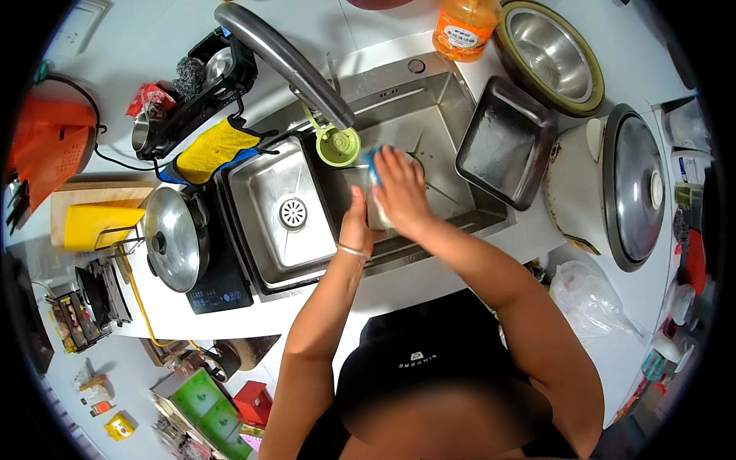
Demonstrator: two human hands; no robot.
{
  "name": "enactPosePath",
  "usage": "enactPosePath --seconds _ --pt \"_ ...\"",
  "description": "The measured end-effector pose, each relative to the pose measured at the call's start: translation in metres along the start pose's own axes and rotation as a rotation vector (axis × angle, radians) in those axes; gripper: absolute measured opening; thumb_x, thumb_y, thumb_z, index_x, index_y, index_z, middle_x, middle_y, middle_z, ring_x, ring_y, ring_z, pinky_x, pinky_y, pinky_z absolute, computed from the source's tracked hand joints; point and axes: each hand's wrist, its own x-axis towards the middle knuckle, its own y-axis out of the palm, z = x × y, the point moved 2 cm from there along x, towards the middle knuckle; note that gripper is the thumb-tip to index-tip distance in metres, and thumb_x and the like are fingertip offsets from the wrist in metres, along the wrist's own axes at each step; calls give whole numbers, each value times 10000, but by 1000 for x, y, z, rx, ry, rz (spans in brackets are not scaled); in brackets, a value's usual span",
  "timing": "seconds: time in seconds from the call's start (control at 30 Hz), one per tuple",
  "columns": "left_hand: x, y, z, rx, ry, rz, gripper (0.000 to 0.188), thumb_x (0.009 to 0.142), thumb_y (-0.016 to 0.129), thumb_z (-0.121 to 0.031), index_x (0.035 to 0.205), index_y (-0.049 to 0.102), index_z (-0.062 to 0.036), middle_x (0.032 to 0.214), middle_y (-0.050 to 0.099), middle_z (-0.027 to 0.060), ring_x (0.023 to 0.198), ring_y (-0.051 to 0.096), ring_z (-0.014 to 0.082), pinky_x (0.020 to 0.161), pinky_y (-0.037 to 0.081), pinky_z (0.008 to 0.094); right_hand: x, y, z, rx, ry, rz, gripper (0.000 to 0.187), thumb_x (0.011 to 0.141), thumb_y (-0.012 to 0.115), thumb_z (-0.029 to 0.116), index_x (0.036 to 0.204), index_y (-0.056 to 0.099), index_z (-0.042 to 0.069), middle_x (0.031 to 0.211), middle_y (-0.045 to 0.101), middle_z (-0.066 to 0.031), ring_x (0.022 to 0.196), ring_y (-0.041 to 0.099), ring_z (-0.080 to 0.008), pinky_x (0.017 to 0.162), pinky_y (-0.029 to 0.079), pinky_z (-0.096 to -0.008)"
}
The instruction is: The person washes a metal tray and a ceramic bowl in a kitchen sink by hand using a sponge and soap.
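Over the right basin of the steel sink (pixel 448 107), my two hands are close together. My right hand (pixel 402 188) lies with its fingers over a blue and white thing (pixel 373 170), perhaps a sponge or cloth, most of it covered. Thumb up, my left hand (pixel 356 222) is against a whitish thing (pixel 378 213) between the palms; its fingers are mostly hidden. I cannot tell whether the white and blue parts are one object. Just beyond them, a light green strainer cup (pixel 338 146) hangs below the grey faucet (pixel 287 61).
The left basin holds a steel tray (pixel 268 180) with a drain. A lidded pan (pixel 175 239) stands on a black cooktop (pixel 218 295) at left. On the right are a dark rectangular pan (pixel 506 146), nested bowls (pixel 548 57) and a large lidded pot (pixel 590 184). An orange bottle (pixel 465 31) stands behind.
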Motion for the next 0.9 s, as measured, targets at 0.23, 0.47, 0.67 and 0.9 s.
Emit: enactPosePath --seconds 0.23,0.47,0.67,0.9 --pt "-49 -2 -5 456 379 88 225 879 606 -201 901 640 20 882 619 43 808 545 140 737 447 296 29 19 -81 1940 1037 490 465 954 338 416 1093 571 38 1067 622 -131 917 623 -274 829 499 -405" --pt "-41 31 -24 1018 1049 48 152 780 671 -142 726 632 -5 600 520 104 594 501 260 558 409 343 -32 53 -36 2203 1257 390 400 922 409 405 1173 506 110 1123 581 -102 970 585 -256 821 500 -466" --pt "-24 2 -20 1278 1016 -93 179 748 693 -183 698 642 -18 595 522 123 603 515 303 557 409 386 -25 -20 -50 1590 1210 390 358 904 501 386 1116 528 98 1044 600 -82 856 598 -254 730 505 -429" --pt "-22 -2 6 1443 988 32 257 738 689 -264 637 610 -42 610 533 117 616 537 314 560 427 393 91 -77 -35 247 44 -91 308 842 562 212 1119 538 82 1012 621 -143 823 613 -333 716 506 -400"
